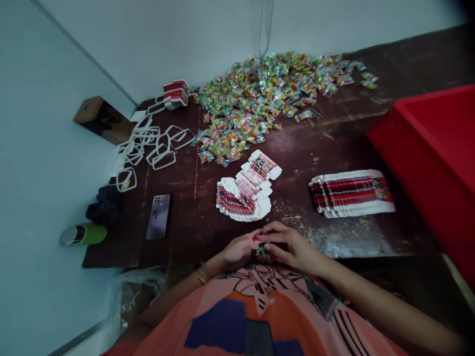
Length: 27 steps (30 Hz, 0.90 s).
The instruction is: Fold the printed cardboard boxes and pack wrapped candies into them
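Observation:
My left hand (pixel 237 251) and my right hand (pixel 291 247) meet at the table's near edge, fingers closed around a small printed carton (pixel 261 251) held between them. Just beyond them lies a fanned stack of flat printed cartons (pixel 247 190). A second, neater stack of flat cartons (pixel 351 193) lies to the right. A large heap of small colourful sachets (pixel 267 96) covers the far middle of the dark wooden table (pixel 193 217).
A red plastic bin (pixel 434 153) stands at the right. A phone (pixel 159 216), a green bottle (pixel 83 235) and a dark cloth (pixel 104 205) lie at the left edge. White plastic bands (pixel 148 146) and a small red-white stack (pixel 176 94) sit far left.

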### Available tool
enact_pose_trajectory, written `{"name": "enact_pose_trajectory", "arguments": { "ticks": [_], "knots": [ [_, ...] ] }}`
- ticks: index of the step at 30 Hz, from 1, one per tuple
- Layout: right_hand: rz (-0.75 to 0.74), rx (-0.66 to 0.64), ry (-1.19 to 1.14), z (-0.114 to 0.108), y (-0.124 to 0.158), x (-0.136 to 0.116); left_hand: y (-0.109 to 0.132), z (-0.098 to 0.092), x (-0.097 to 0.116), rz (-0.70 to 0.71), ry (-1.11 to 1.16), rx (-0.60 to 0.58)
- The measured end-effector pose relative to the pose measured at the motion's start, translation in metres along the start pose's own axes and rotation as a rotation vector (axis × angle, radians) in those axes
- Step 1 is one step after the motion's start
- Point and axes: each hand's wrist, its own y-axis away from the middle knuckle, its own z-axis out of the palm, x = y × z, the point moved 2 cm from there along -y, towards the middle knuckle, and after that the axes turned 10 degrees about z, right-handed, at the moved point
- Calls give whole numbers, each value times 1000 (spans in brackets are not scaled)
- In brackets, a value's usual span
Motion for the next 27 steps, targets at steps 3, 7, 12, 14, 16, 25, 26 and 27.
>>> {"name": "enact_pose_trajectory", "arguments": {
  "ticks": [3, 7, 12, 14, 16, 25, 26, 27],
  "knots": [
    [-89, -97, 139, -7, 4, -12, 4, 1, 4, 27, -83, -44],
    [-196, -229, 136, -32, -49, -16, 9, -3, 18, 155, -393, 36],
    [-159, 168, 448, -46, -195, -15, 30, -8, 47, 204, -798, 84],
    [-159, 203, 501, -36, -241, -20, 43, -10, 61, 199, -936, 72],
    [-153, 240, 493, -26, -269, -25, 57, -15, 72, 156, -1109, 28],
    [-63, 308, 233, -41, -227, -33, 63, -53, 71, 229, -525, 204],
    [-72, 245, 164, -39, -209, -35, 57, -53, 71, 268, -459, 208],
    [-83, 170, 84, -34, -190, -37, 50, -52, 72, 297, -424, 203]
  ]
}}
